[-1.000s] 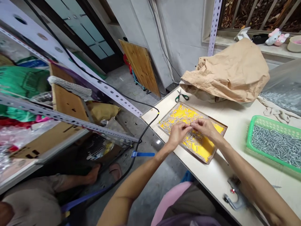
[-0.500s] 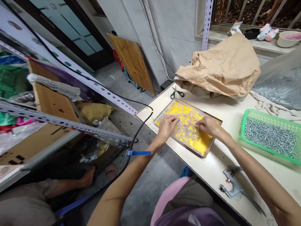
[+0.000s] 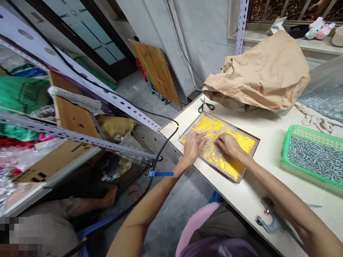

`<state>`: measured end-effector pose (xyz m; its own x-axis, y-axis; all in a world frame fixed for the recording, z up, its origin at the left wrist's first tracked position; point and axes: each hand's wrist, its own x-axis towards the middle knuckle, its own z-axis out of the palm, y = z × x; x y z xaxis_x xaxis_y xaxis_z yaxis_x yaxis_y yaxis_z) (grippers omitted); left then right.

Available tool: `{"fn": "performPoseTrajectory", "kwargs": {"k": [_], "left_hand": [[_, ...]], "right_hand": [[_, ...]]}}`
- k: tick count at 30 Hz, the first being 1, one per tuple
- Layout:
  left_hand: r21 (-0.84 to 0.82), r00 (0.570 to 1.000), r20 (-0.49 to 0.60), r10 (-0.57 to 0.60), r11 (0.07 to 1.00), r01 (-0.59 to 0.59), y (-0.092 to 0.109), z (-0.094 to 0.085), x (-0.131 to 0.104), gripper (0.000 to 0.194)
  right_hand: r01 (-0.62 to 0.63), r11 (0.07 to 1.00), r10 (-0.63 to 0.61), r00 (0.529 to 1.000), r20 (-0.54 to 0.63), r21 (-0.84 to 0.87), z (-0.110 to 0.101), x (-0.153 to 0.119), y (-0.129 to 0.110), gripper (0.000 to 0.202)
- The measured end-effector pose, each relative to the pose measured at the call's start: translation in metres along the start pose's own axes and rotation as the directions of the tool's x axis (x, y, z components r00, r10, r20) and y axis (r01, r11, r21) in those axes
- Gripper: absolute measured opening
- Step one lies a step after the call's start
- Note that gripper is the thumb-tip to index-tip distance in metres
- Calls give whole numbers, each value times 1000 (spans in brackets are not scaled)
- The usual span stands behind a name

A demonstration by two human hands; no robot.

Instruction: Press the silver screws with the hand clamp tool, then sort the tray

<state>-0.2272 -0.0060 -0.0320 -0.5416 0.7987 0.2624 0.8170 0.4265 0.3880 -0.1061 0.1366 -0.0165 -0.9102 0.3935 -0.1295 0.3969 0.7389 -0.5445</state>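
- The left hand [image 3: 193, 147] lies palm down on the small metal pins [image 3: 214, 137] in the yellow tray [image 3: 253, 150], fingers spread flat, grasping nothing
- The right hand [image 3: 227, 144] rests just beside it, fingers bent down onto the same pins; whether it pinches one cannot be told
- The tray sits at the middle of the frame, near the left edge of the pale table [image 3: 265, 125]
- Green-handled scissors [image 3: 205, 105] lie just above the tray
- A crumpled brown paper bag [image 3: 264, 76] fills the upper right
- A green basket [image 3: 313, 157] of more pins stands at the right edge
- A metal hand tool [image 3: 270, 219] lies at the lower right
- A black cable [image 3: 160, 150] hangs off the table's left corner
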Motion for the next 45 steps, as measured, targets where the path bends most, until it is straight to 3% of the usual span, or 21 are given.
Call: {"fn": "performPoseTrajectory", "kwargs": {"k": [3,6,11,13,17,22,25,32,37,45], "left_hand": [[-35,988,56,147,989,-145,9,-4,0,30],[-34,965,78,252,968,-250,19,-9,6,28],[9,956,140,258,965,-261,20,-10,13,22],[14,945,190,267,961,-275,15,-5,9,19],[20,932,242,270,959,-283,2,8,-2,22],[33,960,170,224,972,-233,-7,12,-2,16],[65,967,157,200,975,-212,-10,9,2,11],[47,978,89,188,980,-192,-15,7,-3,14],[-61,963,11,269,962,-268,-3,10,-7,18],[-132,954,75,291,951,-280,15,18,-8,17]], "right_hand": [[58,979,-63,998,19,194,-6,0,10,19],[117,958,-125,992,12,261,-16,1,13,19],[84,979,-50,982,-181,186,-30,0,18,12],[51,992,-28,981,-194,112,-30,-4,21,15],[57,998,-60,991,-120,-25,-20,-17,22,19],[63,982,-48,995,85,-180,-6,-28,6,10],[31,971,-12,996,84,-236,-3,-29,1,8],[101,995,-101,995,-5,1,5,-26,21,15],[99,973,-81,992,-92,207,5,-21,34,20],[54,873,-11,996,-93,484,0,-21,43,10]]}}
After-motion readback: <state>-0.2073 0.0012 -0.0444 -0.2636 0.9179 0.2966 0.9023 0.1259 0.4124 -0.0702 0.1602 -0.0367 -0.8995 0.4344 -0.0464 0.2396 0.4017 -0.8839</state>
